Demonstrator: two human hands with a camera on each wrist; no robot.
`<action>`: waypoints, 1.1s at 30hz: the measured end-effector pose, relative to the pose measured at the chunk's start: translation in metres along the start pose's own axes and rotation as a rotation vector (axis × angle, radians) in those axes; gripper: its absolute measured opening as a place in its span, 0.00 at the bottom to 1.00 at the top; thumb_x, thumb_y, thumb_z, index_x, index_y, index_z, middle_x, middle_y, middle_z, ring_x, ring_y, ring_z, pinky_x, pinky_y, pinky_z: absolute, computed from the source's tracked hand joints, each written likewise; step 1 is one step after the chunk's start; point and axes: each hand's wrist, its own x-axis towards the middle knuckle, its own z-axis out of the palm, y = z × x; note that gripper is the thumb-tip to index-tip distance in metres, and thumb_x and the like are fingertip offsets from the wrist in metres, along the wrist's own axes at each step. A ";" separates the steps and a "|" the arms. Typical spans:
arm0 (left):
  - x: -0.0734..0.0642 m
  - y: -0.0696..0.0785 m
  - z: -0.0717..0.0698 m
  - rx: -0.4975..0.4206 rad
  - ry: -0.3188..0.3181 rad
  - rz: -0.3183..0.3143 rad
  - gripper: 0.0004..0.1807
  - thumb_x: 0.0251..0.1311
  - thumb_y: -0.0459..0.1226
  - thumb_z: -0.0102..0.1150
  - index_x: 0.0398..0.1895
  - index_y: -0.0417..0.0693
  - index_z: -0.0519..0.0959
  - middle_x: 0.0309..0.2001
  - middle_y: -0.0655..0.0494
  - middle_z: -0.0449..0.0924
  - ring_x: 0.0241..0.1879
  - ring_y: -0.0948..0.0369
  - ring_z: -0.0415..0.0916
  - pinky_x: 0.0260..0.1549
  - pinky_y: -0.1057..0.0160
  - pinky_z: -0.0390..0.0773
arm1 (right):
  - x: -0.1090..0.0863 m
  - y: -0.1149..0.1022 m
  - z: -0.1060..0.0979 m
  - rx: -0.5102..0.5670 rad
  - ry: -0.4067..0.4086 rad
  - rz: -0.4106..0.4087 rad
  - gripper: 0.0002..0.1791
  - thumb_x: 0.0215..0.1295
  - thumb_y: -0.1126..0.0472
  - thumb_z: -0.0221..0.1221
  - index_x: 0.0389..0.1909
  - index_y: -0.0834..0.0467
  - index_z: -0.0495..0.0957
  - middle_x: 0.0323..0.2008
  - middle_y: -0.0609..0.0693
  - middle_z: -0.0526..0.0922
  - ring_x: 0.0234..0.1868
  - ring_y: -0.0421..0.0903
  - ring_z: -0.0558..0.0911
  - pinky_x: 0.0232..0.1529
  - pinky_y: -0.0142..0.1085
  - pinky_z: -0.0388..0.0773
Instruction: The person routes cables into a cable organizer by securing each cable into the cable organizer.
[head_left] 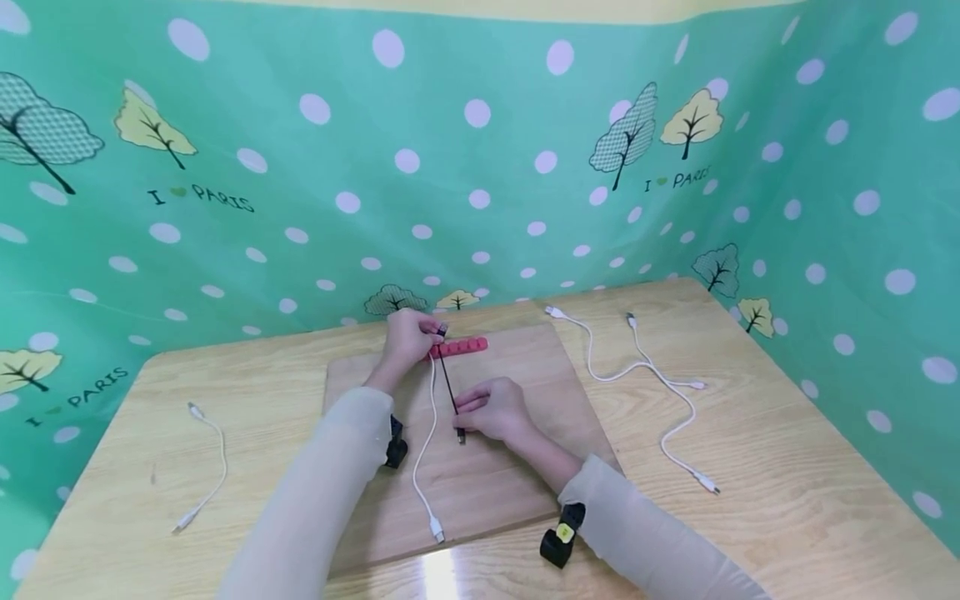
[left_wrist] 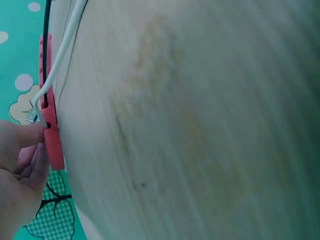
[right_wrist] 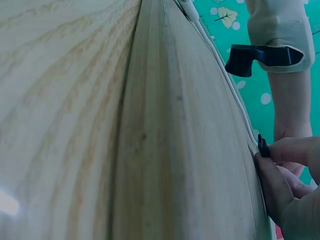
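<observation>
A red cable holder (head_left: pixel 468 345) with a row of slots sits at the far side of a wooden board. My left hand (head_left: pixel 407 340) grips its left end between thumb and fingers, beside a black plug (head_left: pixel 442 331). From that plug a short black cable (head_left: pixel 447 379) passes through a slot and stretches toward me. My right hand (head_left: pixel 491 410) pinches its near end, with the other black plug (head_left: pixel 461 435) poking out below the fingertips. A white cable (head_left: pixel 433 408) enters the neighbouring slot, close to my left thumb (left_wrist: pixel 31 134); its near connector lies on the board.
The wooden board (head_left: pixel 525 492) rests on a wood-grain table (head_left: pixel 277 400). Off to the left lies a short white cable (head_left: pixel 223 454). More white cables (head_left: pixel 648 364) spread across the right side. A green dotted curtain (head_left: pixel 480 150) stands behind and to the right.
</observation>
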 end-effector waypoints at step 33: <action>-0.028 0.003 -0.039 -0.289 -0.055 -0.192 0.16 0.63 0.31 0.55 0.53 0.34 0.77 0.51 0.37 0.81 0.48 0.47 0.82 0.47 0.59 0.85 | -0.018 -0.017 0.003 -0.104 -0.029 -0.046 0.22 0.50 0.65 0.71 0.48 0.64 0.81 0.45 0.58 0.86 0.43 0.49 0.87 0.45 0.34 0.86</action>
